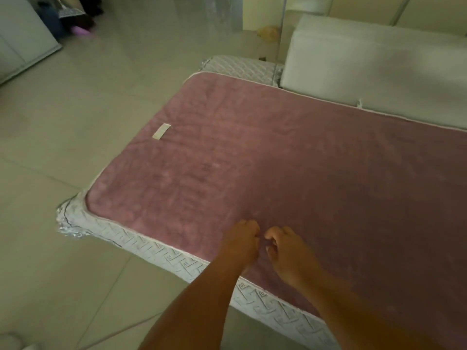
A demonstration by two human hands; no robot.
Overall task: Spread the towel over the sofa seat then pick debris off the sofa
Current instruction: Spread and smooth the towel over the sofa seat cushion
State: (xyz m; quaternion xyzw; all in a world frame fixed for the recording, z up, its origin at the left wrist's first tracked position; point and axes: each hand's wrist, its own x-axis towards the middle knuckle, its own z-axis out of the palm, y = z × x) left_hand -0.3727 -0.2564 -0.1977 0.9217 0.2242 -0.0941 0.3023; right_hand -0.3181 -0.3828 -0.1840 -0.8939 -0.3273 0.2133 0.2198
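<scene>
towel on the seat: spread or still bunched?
Spread. The pink towel lies flat across the sofa seat, edges along the seat's rim, label showing. Both hands, left hand and right hand, are on it.

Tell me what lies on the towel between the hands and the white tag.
Nothing: in the head view, only bare pink towel stretches from the left hand and right hand to the tag.

Dim room with a pale tiled floor and a white cabinet at far left.
</scene>
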